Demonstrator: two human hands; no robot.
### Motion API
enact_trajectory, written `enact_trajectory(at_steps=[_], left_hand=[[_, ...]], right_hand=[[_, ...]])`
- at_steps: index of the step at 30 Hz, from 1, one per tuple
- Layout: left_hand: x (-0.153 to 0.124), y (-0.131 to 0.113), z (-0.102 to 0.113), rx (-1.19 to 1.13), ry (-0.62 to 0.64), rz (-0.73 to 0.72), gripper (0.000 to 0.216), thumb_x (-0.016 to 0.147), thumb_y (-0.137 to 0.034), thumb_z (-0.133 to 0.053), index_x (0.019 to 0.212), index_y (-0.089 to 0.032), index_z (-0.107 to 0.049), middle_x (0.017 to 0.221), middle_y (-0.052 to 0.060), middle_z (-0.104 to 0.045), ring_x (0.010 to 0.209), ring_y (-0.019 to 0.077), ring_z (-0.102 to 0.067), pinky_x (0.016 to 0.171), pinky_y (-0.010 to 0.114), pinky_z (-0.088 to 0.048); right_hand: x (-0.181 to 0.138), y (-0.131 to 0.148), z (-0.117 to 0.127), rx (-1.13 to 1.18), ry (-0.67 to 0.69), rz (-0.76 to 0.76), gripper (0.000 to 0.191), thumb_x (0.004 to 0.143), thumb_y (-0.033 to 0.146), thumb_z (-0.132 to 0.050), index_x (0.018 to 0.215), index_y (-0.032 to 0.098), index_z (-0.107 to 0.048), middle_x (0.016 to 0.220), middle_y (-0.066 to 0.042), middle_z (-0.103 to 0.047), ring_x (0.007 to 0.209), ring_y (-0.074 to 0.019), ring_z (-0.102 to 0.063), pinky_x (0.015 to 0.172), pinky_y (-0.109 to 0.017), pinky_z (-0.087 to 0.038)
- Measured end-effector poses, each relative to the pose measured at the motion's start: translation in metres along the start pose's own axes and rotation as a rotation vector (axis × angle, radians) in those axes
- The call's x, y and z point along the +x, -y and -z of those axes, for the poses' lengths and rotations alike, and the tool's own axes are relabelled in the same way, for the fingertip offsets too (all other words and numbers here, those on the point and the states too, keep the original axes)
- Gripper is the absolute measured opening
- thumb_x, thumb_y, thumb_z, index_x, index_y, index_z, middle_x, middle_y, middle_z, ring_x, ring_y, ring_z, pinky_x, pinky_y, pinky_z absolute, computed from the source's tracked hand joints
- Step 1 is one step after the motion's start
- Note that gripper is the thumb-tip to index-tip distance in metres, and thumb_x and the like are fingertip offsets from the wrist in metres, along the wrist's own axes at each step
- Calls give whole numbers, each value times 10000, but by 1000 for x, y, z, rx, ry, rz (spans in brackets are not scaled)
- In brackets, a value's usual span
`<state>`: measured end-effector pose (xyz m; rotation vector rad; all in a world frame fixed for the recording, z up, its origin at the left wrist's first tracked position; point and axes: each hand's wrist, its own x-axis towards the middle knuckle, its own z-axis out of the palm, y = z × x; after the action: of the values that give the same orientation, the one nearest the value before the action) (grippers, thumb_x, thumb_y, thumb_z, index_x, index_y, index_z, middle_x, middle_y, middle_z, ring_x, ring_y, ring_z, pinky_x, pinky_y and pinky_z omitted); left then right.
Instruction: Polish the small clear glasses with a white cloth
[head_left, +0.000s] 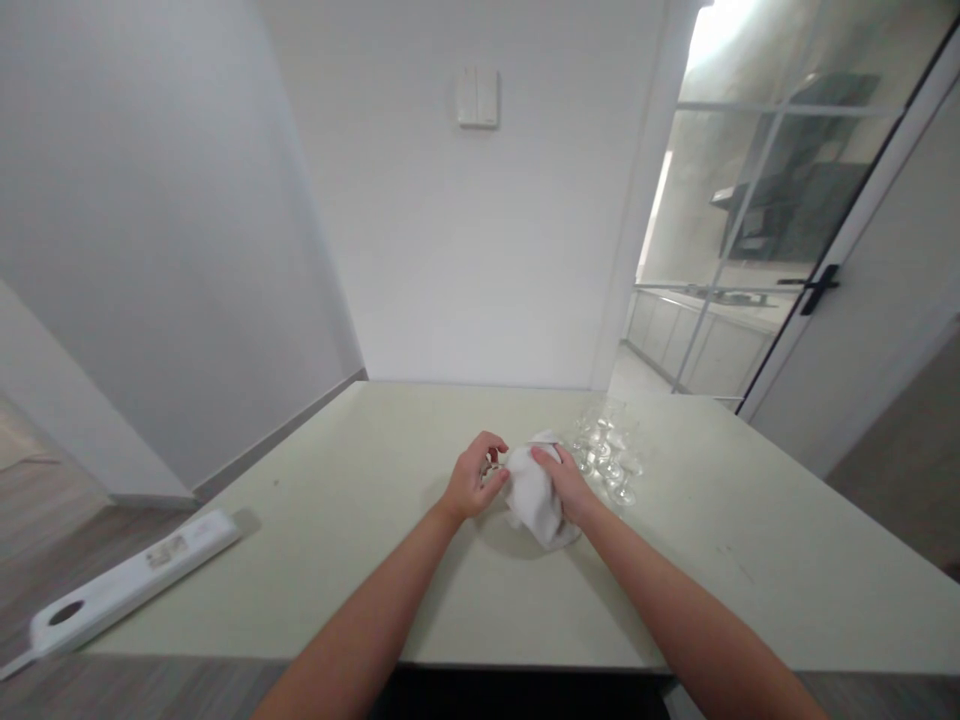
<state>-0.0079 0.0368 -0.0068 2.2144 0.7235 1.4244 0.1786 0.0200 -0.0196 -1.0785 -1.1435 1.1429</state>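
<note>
My right hand [568,483] is closed on a white cloth [534,495], whose loose end hangs down near the tabletop. Facing it from the left, my left hand [475,476] curls its thumb and fingers around a clear glass [491,466]. Only a small part of this glass shows, and the cloth covers its other end. Just right of the cloth, several small clear stemmed glasses [606,445] stand close together on the table, near my right hand.
The pale table [337,540] reaches the wall at its far side. A white power strip [135,580] lies over the left edge. A wall switch [478,97] is above the table, and a glass-paned door with a black handle [817,288] stands at the right.
</note>
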Motion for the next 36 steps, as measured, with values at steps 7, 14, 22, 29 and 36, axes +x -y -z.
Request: enact_trajectory(at_steps=[7, 14, 22, 29, 36], left_hand=[[7, 8, -5, -81, -136, 336, 406, 918, -465, -336, 639, -195, -453, 612, 4, -447, 593, 133, -426, 569, 266, -349], [7, 25, -6, -513, 33, 955, 349, 790, -495, -433, 612, -196, -450, 477, -59, -338, 350, 62, -205, 380, 209, -106], [11, 28, -7, -657, -166, 886, 347, 798, -485, -428, 614, -193, -393, 528, -48, -410, 353, 39, -191, 386, 204, -108], [10, 21, -2, -442, -35, 756, 389, 821, -479, -414, 570, -183, -446, 468, -43, -385, 377, 59, -254, 403, 208, -176], [9, 17, -4, -331, 26, 622, 398, 844, -492, -392, 608, -181, -471, 490, -43, -396, 420, 75, -327, 432, 208, -246]], right_hand=[[-4, 5, 6, -333, 50, 241, 501, 667, 474, -742, 1059, 208, -580, 1007, -49, -639, 932, -223, -594, 881, -379, -469], [-8, 8, 8, -591, 321, 683, 404, 746, 372, -708, 1095, 196, -609, 1181, -112, -547, 1130, -240, -517, 1014, -381, -399], [-3, -4, 5, -116, 60, 264, 351, 872, 392, -428, 1134, 222, -587, 1175, -57, -632, 1202, -237, -511, 1059, -397, -366], [0, -7, 5, -200, 329, 243, 389, 632, 274, -689, 1011, 205, -639, 948, -43, -700, 925, -228, -626, 892, -363, -479], [1, -11, 12, -227, 262, 267, 358, 573, 362, -745, 894, 227, -664, 899, -57, -699, 922, -256, -627, 899, -402, -481]])
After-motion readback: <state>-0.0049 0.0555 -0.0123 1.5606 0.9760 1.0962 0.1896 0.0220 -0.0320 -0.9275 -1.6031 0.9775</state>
